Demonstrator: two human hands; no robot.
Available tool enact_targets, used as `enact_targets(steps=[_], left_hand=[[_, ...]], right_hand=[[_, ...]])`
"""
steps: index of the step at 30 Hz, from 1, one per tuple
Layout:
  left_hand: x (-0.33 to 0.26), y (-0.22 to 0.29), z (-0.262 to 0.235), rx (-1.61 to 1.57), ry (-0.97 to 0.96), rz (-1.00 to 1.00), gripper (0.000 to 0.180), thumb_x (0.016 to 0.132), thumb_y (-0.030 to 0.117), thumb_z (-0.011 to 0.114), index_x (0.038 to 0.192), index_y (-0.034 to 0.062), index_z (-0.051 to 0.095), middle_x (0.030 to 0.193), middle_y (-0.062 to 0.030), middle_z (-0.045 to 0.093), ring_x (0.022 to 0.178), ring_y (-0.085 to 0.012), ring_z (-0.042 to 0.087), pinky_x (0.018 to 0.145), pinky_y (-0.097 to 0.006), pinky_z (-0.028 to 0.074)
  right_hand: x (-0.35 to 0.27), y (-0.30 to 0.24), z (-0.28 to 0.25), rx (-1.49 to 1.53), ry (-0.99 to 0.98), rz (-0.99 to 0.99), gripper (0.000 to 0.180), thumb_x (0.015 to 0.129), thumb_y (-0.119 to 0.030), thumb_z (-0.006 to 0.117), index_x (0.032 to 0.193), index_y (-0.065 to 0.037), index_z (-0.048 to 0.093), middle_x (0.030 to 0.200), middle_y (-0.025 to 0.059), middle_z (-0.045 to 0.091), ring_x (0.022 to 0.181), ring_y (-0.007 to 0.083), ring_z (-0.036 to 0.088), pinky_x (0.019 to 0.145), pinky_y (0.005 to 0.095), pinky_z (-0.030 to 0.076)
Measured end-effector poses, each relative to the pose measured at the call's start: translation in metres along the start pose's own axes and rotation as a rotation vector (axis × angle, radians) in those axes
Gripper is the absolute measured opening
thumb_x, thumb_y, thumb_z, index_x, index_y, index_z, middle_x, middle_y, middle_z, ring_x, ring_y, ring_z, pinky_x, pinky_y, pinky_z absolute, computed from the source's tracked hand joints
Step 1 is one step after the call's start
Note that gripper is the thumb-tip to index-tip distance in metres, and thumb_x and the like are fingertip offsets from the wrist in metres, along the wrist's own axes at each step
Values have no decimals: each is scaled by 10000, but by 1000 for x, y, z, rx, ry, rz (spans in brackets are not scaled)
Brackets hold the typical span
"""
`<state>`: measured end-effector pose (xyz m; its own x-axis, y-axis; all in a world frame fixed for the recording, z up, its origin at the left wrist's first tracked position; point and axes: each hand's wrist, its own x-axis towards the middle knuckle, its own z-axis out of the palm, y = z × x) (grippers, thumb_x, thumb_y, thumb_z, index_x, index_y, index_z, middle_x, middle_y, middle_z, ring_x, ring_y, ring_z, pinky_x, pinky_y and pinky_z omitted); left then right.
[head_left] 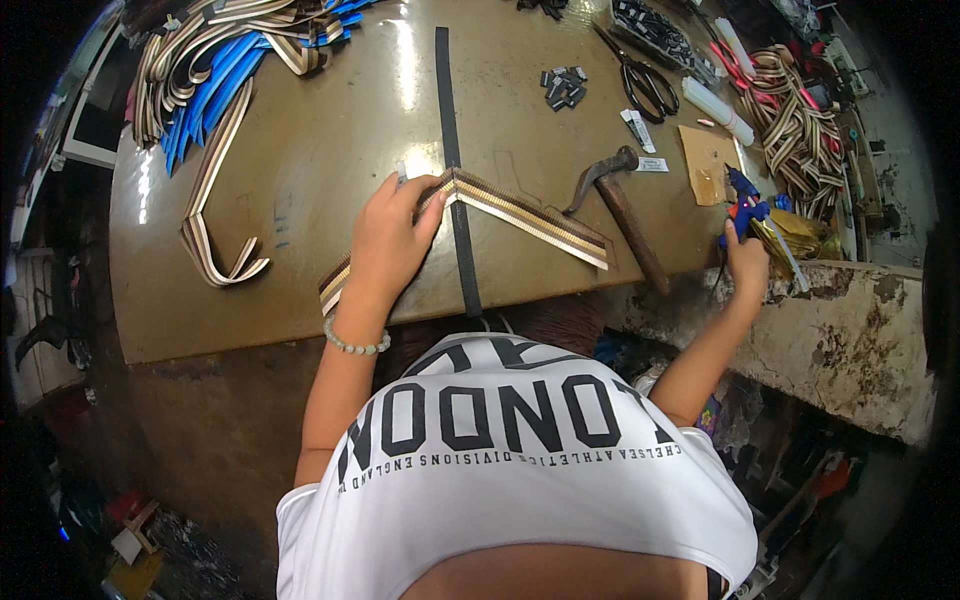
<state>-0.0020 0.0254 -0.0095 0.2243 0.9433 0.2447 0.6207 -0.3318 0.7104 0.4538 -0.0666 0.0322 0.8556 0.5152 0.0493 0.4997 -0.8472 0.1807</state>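
Observation:
My left hand [392, 232] is closed on a striped strap [535, 222] in brown, tan and white, thumb and fingers pinching it near its bend. The strap is folded into a wide peak, its right arm lying flat on the table and its left arm passing under my hand. Beneath the peak runs a straight black strip [447, 100], lying from the far side to the table's front edge. At the right edge of the table my right hand [746, 262] is wrapped round a blue hot glue gun [745, 205], whose nozzle is near a piece of brown cardboard [708, 160].
A hammer [630, 225] lies right of the strap. Beyond it are black-handled scissors [648, 88], small black pieces [565, 88], small tubes [636, 130] and glue sticks [718, 110]. Striped straps [185, 80] heap at the far left, more straps [795, 130] at the right.

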Motion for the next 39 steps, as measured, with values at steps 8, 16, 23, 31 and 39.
enact_targets(steps=[8, 16, 23, 31, 39], left_hand=[[0, -3, -2, 12, -39, 2, 207, 870, 196, 705, 1026, 61, 715, 768, -137, 582, 657, -287, 586, 613, -390, 471], [-9, -2, -4, -48, -3, -21, 203, 861, 199, 710, 996, 47, 726, 734, -124, 566, 624, -259, 560, 594, -376, 453], [-14, 4, -8, -65, 51, 3, 194, 879, 200, 702, 995, 48, 733, 666, -95, 498, 582, -212, 475, 553, -353, 394], [-10, 29, -5, -372, 51, -155, 250, 851, 248, 756, 960, 24, 747, 623, 16, 358, 610, -98, 376, 549, -280, 311], [-4, 7, -14, -490, -65, -402, 289, 836, 246, 774, 856, -38, 726, 575, 57, 409, 553, -40, 334, 486, -245, 262]], right_hand=[[-10, -178, -19, 838, 134, -1364, 229, 882, -104, 664, 1101, -49, 701, 1138, 142, 676, 1027, 304, 640, 908, 366, 495], [12, -224, 0, 511, 220, -1511, 239, 885, -102, 649, 1115, -54, 690, 1086, 124, 664, 1024, 330, 609, 894, 400, 492], [-21, -214, -16, 979, 71, -1059, 230, 913, -152, 651, 1091, -10, 681, 935, 128, 707, 836, 250, 674, 763, 340, 520], [-164, -179, -40, 1477, -941, -894, 257, 921, -139, 681, 1075, 66, 662, 875, 79, 695, 722, 109, 651, 677, 235, 536], [-197, -193, -11, 1512, -948, -808, 270, 938, -144, 657, 1112, 62, 647, 887, 76, 691, 739, 90, 636, 665, 221, 519]])
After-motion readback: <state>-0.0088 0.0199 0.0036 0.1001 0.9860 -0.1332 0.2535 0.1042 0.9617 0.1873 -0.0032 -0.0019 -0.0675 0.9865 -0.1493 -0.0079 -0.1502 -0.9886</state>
